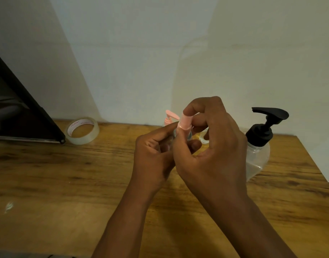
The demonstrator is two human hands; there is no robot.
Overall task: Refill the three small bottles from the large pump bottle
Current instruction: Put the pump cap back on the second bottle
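Here, small bottle (pixel 182 135) between both hands' fingers (pixel 189 108) (pink pump (pixel 185 121) pinched)

A: Report the bottle count.
B: One large pump bottle (pixel 257 146) with a black pump head. Small bottles: one held small bottle (pixel 185 125) with a pink top, and one pink pump top (pixel 170 117) visible behind the hands. A clear rim (pixel 203 138) shows between the fingers; whether it is a third small bottle cannot be determined.
A: Other items?
B: One tape roll (pixel 83 130). One dark panel (pixel 20 112). One wooden table (pixel 66 183).
A: Hands?
B: Two: one left hand (pixel 154 155), one right hand (pixel 214 146).
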